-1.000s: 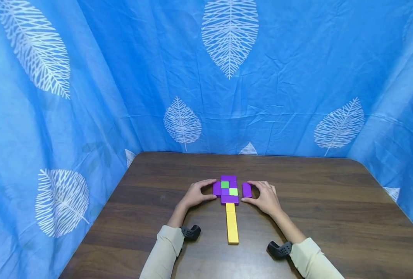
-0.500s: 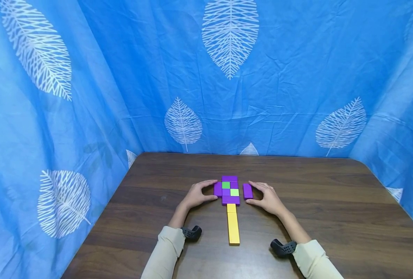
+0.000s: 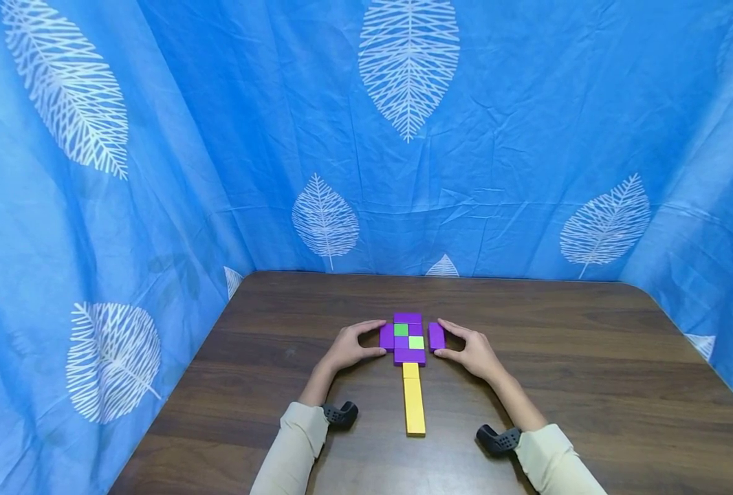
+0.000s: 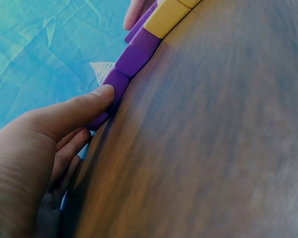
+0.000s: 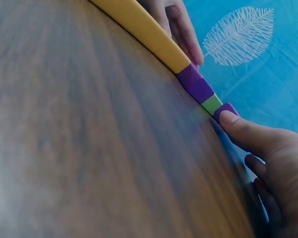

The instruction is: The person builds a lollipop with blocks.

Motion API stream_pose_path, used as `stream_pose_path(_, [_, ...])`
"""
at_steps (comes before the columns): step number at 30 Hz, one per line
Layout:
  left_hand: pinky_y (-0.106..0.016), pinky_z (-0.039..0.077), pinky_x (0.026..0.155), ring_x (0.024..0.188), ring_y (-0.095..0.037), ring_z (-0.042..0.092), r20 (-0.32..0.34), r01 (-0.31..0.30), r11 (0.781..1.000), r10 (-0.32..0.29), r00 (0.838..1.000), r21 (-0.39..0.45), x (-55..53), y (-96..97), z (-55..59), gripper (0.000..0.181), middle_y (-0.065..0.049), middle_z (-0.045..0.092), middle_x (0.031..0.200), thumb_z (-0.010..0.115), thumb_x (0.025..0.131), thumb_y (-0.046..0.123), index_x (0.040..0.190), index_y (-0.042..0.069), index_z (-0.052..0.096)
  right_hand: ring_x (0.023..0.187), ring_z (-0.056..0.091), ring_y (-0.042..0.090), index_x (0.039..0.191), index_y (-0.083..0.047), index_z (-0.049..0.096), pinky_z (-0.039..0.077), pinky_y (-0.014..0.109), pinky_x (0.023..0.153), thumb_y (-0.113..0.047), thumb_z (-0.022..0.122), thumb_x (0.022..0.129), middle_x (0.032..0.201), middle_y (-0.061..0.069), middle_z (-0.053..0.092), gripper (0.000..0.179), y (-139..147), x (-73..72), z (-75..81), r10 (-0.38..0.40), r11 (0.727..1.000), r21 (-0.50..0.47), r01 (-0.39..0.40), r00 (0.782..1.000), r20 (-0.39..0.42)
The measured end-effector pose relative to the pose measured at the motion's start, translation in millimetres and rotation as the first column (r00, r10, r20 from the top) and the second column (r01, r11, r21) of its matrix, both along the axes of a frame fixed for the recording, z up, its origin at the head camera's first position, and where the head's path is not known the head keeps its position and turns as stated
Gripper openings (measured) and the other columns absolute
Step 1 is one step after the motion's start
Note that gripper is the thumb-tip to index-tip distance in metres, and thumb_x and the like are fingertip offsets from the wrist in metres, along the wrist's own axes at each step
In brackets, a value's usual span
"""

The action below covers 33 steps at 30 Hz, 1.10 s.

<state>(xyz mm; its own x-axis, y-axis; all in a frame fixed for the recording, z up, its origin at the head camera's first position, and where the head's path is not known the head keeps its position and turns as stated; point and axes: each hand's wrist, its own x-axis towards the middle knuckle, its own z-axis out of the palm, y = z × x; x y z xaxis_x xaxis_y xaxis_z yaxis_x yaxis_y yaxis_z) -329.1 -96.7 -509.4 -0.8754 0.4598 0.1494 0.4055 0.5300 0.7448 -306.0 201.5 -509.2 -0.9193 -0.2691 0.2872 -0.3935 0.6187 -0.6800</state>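
Observation:
Purple and green blocks lie flat together on the table, with a purple block [image 3: 408, 318] at the far end and another purple block [image 3: 410, 357] at the near end. Between these sit a green block [image 3: 401, 330] and a lighter green block [image 3: 416, 342]. My left hand [image 3: 347, 346] pinches the purple block [image 3: 387, 337] on the group's left side between thumb and fingers. On the right, my right hand [image 3: 479, 353] pinches a separate purple block [image 3: 436, 337] by its two ends; a narrow gap parts it from the group.
A yellow strip of blocks [image 3: 413, 405] runs from the group toward the near edge of the brown wooden table [image 3: 558, 357]. A blue curtain [image 3: 502, 151] with white leaf prints hangs behind and beside the table. Both wrists wear black devices.
My right hand went slightly right with its purple block, then came back left, so the block now stands closer to the group. My left hand has stayed on its block.

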Motion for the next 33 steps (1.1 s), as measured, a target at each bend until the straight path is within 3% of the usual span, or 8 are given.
stream_pose_path(17, [-0.040,0.032,0.104,0.127,-0.018,0.040,0.017,-0.013,1.000,0.013,1.000,-0.004,1.1,0.5,0.2,0.061,0.001,0.049,0.135,0.072,0.079,0.040,0.133,0.020,0.052,0.119,0.047,0.034,0.132,-0.008,0.052,0.036,0.048,0.099,-0.038,0.076,0.074,0.129,0.015,0.053,0.070,-3.3,-0.2,0.1,0.067,0.996,0.056,-0.067,0.998,0.001])
stream_pose_path(33, [-0.041,0.034,0.103,0.126,-0.020,0.042,-0.008,-0.003,1.000,0.003,1.000,0.002,-0.1,-0.2,-1.7,0.062,0.000,0.051,0.133,0.072,0.078,0.041,0.133,0.019,0.052,0.122,0.043,0.036,0.134,-0.009,0.049,0.034,0.051,0.100,-0.039,0.071,0.079,0.132,0.018,0.049,0.067,-5.8,0.9,-1.5,0.063,0.994,0.092,-0.064,0.998,0.011])
